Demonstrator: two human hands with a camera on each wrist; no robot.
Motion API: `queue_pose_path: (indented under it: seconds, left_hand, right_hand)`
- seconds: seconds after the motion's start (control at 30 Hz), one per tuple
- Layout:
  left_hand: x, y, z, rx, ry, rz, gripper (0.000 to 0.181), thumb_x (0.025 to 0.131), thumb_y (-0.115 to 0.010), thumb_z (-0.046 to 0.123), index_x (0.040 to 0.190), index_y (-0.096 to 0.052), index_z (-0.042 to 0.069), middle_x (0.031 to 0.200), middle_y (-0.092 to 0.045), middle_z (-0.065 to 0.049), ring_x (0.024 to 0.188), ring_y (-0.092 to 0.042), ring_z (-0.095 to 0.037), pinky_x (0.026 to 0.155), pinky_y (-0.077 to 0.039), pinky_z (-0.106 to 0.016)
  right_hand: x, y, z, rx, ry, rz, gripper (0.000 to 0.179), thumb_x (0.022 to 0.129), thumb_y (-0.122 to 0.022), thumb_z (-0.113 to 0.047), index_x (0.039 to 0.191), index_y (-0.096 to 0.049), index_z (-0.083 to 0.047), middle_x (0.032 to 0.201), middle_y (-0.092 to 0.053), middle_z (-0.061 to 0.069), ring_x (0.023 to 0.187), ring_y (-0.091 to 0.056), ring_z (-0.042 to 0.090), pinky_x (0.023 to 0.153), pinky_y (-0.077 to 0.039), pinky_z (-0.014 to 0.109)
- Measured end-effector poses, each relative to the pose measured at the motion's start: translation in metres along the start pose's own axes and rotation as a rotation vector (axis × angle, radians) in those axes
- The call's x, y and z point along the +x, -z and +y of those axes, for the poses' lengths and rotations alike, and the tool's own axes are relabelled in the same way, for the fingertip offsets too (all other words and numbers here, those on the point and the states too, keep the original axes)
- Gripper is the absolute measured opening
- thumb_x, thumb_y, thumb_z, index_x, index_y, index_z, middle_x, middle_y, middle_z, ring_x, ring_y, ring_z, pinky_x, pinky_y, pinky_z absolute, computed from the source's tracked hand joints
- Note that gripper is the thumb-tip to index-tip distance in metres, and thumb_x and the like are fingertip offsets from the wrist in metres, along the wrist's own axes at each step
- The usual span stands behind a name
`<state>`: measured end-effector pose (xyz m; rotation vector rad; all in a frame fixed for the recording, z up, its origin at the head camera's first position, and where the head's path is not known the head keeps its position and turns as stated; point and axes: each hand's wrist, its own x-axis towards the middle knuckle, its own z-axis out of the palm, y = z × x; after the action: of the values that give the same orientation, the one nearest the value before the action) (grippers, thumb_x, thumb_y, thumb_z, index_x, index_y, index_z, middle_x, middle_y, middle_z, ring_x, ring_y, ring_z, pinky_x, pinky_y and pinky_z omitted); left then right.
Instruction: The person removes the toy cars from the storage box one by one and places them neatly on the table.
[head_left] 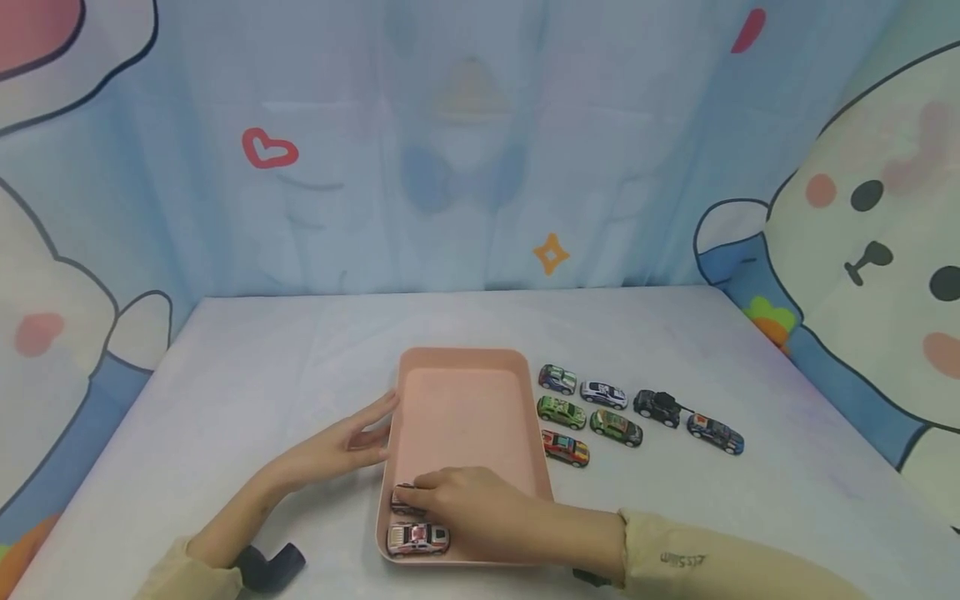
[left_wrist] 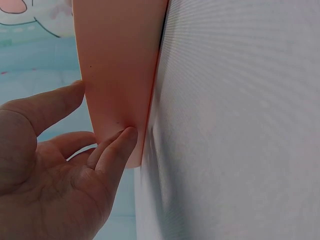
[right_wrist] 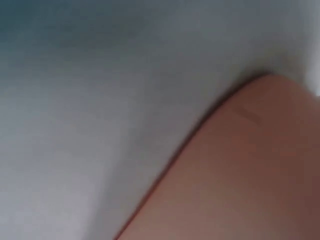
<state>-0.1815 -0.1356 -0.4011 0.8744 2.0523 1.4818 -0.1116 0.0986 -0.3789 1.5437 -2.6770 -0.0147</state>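
A pink tray (head_left: 471, 400) lies lengthwise on the white table. My left hand (head_left: 341, 446) is at its left side. In the left wrist view, the fingers (left_wrist: 116, 150) of that hand touch the tray's outer wall (left_wrist: 117, 65), with the thumb up at the rim. Inside the tray's near left corner, my right hand (head_left: 480, 510) pinches a small toy car (head_left: 405, 500), mostly covered by the fingers. A white and red toy car (head_left: 417, 538) sits just nearer in the same corner. The right wrist view is blurred and shows the tray's wall (right_wrist: 260, 175), not the fingers.
Right of the tray stand several toy cars, among them a red and yellow one (head_left: 566, 448), a light green one (head_left: 561, 412), a white one (head_left: 603, 394) and a black one (head_left: 657, 407). A dark strap-like object (head_left: 272, 568) is by the left wrist. A printed curtain (head_left: 465, 150) hangs behind.
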Motion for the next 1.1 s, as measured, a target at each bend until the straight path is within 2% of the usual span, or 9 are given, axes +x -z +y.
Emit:
queue_pose_path:
  seconds: [0.13,0.23,0.37,0.5,0.6,0.67,0.87,0.97,1.1]
  left_hand:
    - [-0.001,0.0,0.002,0.007,-0.004,0.001,0.072,0.095,-0.057,0.013,0.15,-0.011,0.007,0.155,0.002,-0.011,0.134,-0.023,-0.031,0.105,-0.028,-0.043]
    - [-0.002,0.0,0.001,0.007,-0.001,0.004,0.072,0.095,-0.057,0.012,0.15,-0.011,0.007,0.155,0.002,-0.01,0.134,-0.023,-0.031,0.105,-0.028,-0.043]
    - [-0.001,0.0,-0.001,-0.005,0.0,-0.001,0.072,0.095,-0.057,0.012,0.15,-0.011,0.007,0.155,0.003,-0.01,0.135,-0.023,-0.032,0.106,-0.027,-0.042]
    - [-0.001,0.0,0.0,-0.011,-0.004,-0.005,0.072,0.094,-0.057,0.012,0.15,-0.011,0.007,0.155,0.003,-0.011,0.135,-0.022,-0.033,0.106,-0.026,-0.042]
    - [-0.001,0.0,0.001,-0.006,-0.003,-0.002,0.072,0.094,-0.057,0.011,0.15,-0.011,0.007,0.155,0.003,-0.012,0.134,-0.022,-0.033,0.106,-0.026,-0.042]
    - [-0.001,0.0,0.001,0.0,0.002,0.005,0.072,0.094,-0.057,0.012,0.15,-0.012,0.007,0.155,0.003,-0.012,0.134,-0.023,-0.033,0.106,-0.026,-0.043]
    - [0.001,-0.001,0.001,-0.009,0.021,0.005,0.074,0.094,-0.058,0.012,0.15,-0.012,0.007,0.155,0.003,-0.012,0.135,-0.022,-0.034,0.106,-0.026,-0.044]
    - [0.0,-0.001,0.001,-0.016,0.014,0.0,0.074,0.093,-0.059,0.011,0.15,-0.011,0.006,0.155,0.004,-0.011,0.135,-0.022,-0.033,0.106,-0.026,-0.042]
    - [0.0,-0.001,0.001,-0.02,-0.001,0.0,0.074,0.093,-0.059,0.01,0.15,-0.012,0.005,0.155,0.003,-0.011,0.135,-0.022,-0.033,0.106,-0.026,-0.039]
  right_hand:
    - [0.003,0.002,-0.006,0.004,-0.057,0.003,0.056,0.076,-0.078,-0.023,0.128,-0.059,-0.015,0.107,-0.063,-0.004,0.095,-0.057,0.005,0.078,-0.05,0.021]
    - [0.006,0.002,-0.008,0.013,-0.09,-0.003,0.058,0.072,-0.079,-0.018,0.127,-0.06,-0.015,0.105,-0.063,-0.005,0.093,-0.057,0.004,0.078,-0.05,0.02]
    - [0.005,0.002,-0.007,0.087,-0.108,0.029,0.053,0.071,-0.079,-0.016,0.121,-0.063,-0.015,0.1,-0.064,-0.008,0.09,-0.057,0.002,0.078,-0.049,0.02]
    - [0.002,0.009,-0.001,0.204,-0.109,0.088,0.039,0.08,-0.073,-0.015,0.118,-0.065,-0.015,0.098,-0.064,-0.01,0.092,-0.056,0.0,0.08,-0.047,0.018]
    - [-0.002,0.019,0.007,0.279,-0.133,0.128,0.034,0.087,-0.067,-0.01,0.121,-0.065,-0.016,0.104,-0.065,-0.008,0.098,-0.057,0.002,0.085,-0.046,0.017]
    - [-0.006,0.028,0.014,0.331,-0.152,0.161,0.036,0.087,-0.066,-0.007,0.122,-0.065,-0.014,0.108,-0.066,-0.005,0.101,-0.058,0.004,0.087,-0.045,0.018]
    - [-0.043,0.047,0.042,0.407,-0.169,0.275,0.04,0.083,-0.068,-0.001,0.122,-0.064,-0.009,0.112,-0.065,0.001,0.1,-0.06,0.011,0.079,-0.051,0.021]
    - [-0.069,0.052,0.056,0.365,-0.218,0.313,0.043,0.081,-0.07,-0.001,0.123,-0.064,-0.011,0.113,-0.065,0.0,0.097,-0.062,0.012,0.073,-0.054,0.025]
    - [-0.104,0.056,0.076,0.285,-0.323,0.316,0.045,0.08,-0.071,0.0,0.123,-0.064,-0.014,0.113,-0.065,0.0,0.098,-0.062,0.016,0.073,-0.055,0.03]
